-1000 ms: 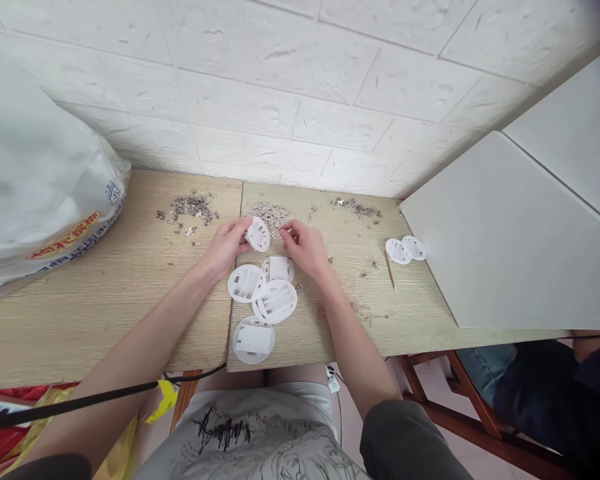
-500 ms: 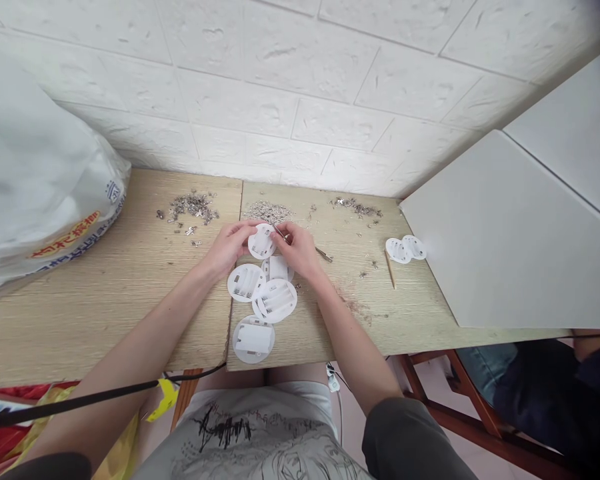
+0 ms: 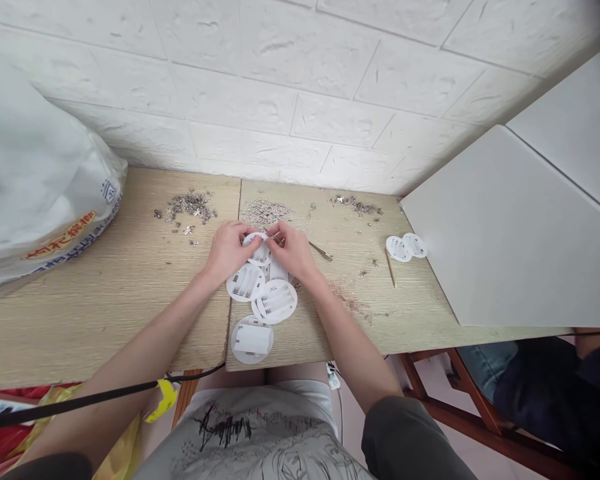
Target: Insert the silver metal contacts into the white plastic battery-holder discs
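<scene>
My left hand point(image 3: 230, 252) pinches a round white plastic battery holder point(image 3: 256, 248) at its left edge, thumb on the face. My right hand point(image 3: 294, 252) is closed round slim metal tweezers point(image 3: 321, 251). The pointed end shows at the holder's upper right edge, and the back end sticks out to the right. The right fingertips meet the holder's right side; any small part between them is too small to make out. Just below lie more such holders: one at the left point(image 3: 245, 283), an overlapping pair point(image 3: 276, 301), and one face down point(image 3: 253, 339) near the table edge.
Small metal contacts lie in heaps at the left point(image 3: 193, 205), middle point(image 3: 267, 211) and right point(image 3: 357, 205). Two white holders point(image 3: 406, 247) and a wooden stick point(image 3: 391, 268) lie by a white panel point(image 3: 505, 233). A large plastic bag point(image 3: 45, 173) bulges at the left.
The held holder has come slightly down and left, and tilted. My left thumb now presses on its face. The right hand with the tweezers has shifted slightly left.
</scene>
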Available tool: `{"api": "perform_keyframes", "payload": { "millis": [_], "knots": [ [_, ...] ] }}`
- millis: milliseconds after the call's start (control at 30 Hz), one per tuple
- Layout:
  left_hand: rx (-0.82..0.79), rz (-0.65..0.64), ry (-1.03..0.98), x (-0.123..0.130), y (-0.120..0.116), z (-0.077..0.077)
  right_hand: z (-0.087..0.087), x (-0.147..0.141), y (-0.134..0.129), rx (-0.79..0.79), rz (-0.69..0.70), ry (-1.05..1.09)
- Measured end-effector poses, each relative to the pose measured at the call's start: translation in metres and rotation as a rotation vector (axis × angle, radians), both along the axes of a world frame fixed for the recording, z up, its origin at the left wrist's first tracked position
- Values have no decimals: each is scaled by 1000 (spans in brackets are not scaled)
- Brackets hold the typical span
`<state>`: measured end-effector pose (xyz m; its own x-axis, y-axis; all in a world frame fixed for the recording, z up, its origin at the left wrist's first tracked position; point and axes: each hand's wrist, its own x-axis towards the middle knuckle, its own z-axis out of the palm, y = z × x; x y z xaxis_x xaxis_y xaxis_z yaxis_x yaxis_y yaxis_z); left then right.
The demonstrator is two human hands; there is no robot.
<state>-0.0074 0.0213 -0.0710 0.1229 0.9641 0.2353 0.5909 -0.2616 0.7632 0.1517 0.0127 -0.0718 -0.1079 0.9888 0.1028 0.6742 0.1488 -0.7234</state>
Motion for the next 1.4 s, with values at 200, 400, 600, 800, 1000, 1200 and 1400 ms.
{"api": "perform_keyframes", "payload": {
  "millis": [200,400,600,800,1000,1200,1400],
  "knots": [
    [-46,9,6,-1,1,2,4,1,3,-52,-7,89],
    [-150,-10,-67,-3,1,5,6,2,3,-135,4,136],
    [-142,-1,-72,-2,0,6,4,-1,2,-111,4,134],
    [-54,24,10,0,0,3,7,-7,0,-86,-20,116],
    [-9,79,79,-1,0,-3,6,-8,2,-87,-25,93],
    [-22,72,91,-2,1,-3,3,-8,4,-78,-39,85],
    [-139,53,47,-3,1,2,2,-9,4,-67,-52,84]
  ]
}}
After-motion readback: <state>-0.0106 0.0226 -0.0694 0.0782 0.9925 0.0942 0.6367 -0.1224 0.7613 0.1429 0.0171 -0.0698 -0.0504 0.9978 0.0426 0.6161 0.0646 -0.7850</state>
